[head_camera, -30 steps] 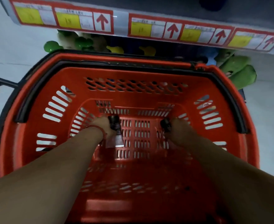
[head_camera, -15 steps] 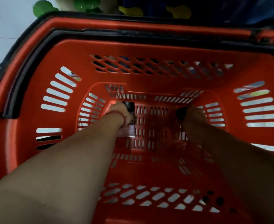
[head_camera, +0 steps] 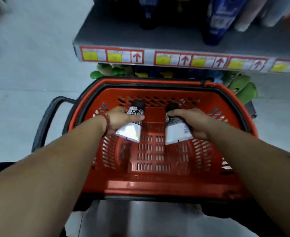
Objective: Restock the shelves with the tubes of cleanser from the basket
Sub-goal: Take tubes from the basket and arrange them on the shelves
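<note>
An orange shopping basket (head_camera: pixel 158 185) stands on the floor below me, and I see nothing lying on its slotted bottom. My left hand (head_camera: pixel 119 119) grips a white cleanser tube with a black cap (head_camera: pixel 131 131), held above the basket's far half. My right hand (head_camera: pixel 191 121) grips a second white tube with a black cap (head_camera: pixel 175 134) beside it. Both tubes point cap-first toward the grey shelf (head_camera: pixel 106 33) ahead.
The shelf edge carries red and yellow price labels (head_camera: pixel 183 59). Dark and blue bottles (head_camera: pixel 217 19) stand on the shelf at the right. Green and yellow bottle tops (head_camera: pixel 106 72) show on the lower shelf behind the basket. Pale floor (head_camera: pixel 29 74) lies to the left.
Both hands have risen from the basket's bottom, each lifting a tube. The view has pulled back and tilted up, bringing the shelf into sight.
</note>
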The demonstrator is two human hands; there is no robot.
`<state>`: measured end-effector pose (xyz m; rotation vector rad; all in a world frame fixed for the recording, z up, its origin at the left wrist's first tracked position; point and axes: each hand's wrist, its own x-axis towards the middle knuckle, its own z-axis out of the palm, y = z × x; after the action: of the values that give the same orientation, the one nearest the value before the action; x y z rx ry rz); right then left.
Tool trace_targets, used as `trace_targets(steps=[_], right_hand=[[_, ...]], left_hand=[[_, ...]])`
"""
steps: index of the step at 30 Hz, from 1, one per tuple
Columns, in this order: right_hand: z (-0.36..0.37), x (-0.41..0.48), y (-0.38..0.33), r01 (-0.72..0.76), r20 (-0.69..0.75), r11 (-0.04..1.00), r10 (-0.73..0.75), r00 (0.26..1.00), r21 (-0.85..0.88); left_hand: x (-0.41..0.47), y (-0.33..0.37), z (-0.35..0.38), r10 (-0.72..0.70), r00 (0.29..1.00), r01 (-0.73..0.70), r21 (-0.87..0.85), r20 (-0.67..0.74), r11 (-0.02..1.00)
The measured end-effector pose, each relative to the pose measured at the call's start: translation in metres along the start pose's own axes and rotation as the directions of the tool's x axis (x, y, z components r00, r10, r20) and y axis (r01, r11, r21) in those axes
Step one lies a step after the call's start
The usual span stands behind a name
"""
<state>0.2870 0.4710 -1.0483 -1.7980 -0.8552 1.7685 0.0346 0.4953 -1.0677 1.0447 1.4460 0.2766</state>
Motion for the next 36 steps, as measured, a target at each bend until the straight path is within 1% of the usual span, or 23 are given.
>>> trace_targets(steps=[2, 6, 9, 14, 15, 17, 19, 21, 23, 26, 28, 30, 32, 34, 36], right_hand=[[-0.001, -0.026, -0.023, 0.080, 0.024, 0.997, -0.080, 0.997, -0.007], [-0.003, -0.076, -0.072, 0.249, 0.074, 0.949, -0.239, 0.968, -0.193], [-0.004, -0.107, -0.105, 0.358, 0.082, 0.900, -0.349, 0.934, -0.248], [-0.015, -0.133, -0.134, 0.500, 0.137, 0.847, -0.481, 0.866, -0.181], [-0.018, -0.132, -0.133, 0.525, 0.132, 0.842, -0.510, 0.850, -0.124], [-0.022, -0.128, -0.129, 0.553, 0.105, 0.833, -0.553, 0.827, 0.031], [-0.021, -0.122, -0.125, 0.564, 0.085, 0.811, -0.580, 0.810, 0.159], [-0.018, -0.116, -0.124, 0.566, 0.080, 0.795, -0.593, 0.801, 0.218], [-0.016, -0.113, -0.123, 0.570, 0.080, 0.785, -0.602, 0.795, 0.243], [-0.017, -0.110, -0.125, 0.544, 0.117, 0.791, -0.590, 0.799, 0.278], [-0.017, -0.109, -0.126, 0.511, 0.166, 0.783, -0.591, 0.790, 0.356], [-0.013, -0.108, -0.128, 0.481, 0.189, 0.773, -0.590, 0.785, 0.415], [-0.009, -0.104, -0.130, 0.495, 0.136, 0.772, -0.584, 0.800, 0.398], [-0.008, -0.099, -0.131, 0.529, 0.038, 0.777, -0.574, 0.818, 0.341], [-0.007, -0.095, -0.132, 0.567, -0.009, 0.777, -0.587, 0.809, 0.272]], left_hand=[[-0.032, 0.028, -0.008, 0.093, 0.995, -0.092, -0.043, 0.021, 0.995], [-0.090, 0.079, -0.029, 0.229, 0.972, -0.229, 0.001, 0.057, 0.973], [-0.121, 0.111, -0.039, 0.346, 0.937, -0.347, -0.003, 0.039, 0.938], [-0.152, 0.140, -0.039, 0.478, 0.878, -0.476, 0.074, -0.012, 0.876], [-0.152, 0.139, -0.039, 0.500, 0.865, -0.498, 0.068, -0.028, 0.865], [-0.147, 0.130, -0.037, 0.539, 0.838, -0.542, -0.021, -0.082, 0.840], [-0.137, 0.121, -0.039, 0.520, 0.839, -0.543, -0.177, -0.161, 0.821], [-0.128, 0.118, -0.043, 0.486, 0.850, -0.527, -0.311, -0.205, 0.790], [-0.125, 0.123, -0.045, 0.498, 0.842, -0.539, -0.384, -0.209, 0.750], [-0.124, 0.133, -0.048, 0.524, 0.816, -0.575, -0.427, -0.242, 0.698], [-0.125, 0.137, -0.052, 0.548, 0.806, -0.581, -0.479, -0.224, 0.658], [-0.128, 0.140, -0.053, 0.558, 0.815, -0.537, -0.570, -0.159, 0.622], [-0.130, 0.143, -0.051, 0.547, 0.831, -0.500, -0.568, -0.101, 0.654], [-0.127, 0.145, -0.046, 0.515, 0.848, -0.499, -0.511, -0.122, 0.700], [-0.121, 0.144, -0.041, 0.507, 0.846, -0.521, -0.466, -0.167, 0.715]])
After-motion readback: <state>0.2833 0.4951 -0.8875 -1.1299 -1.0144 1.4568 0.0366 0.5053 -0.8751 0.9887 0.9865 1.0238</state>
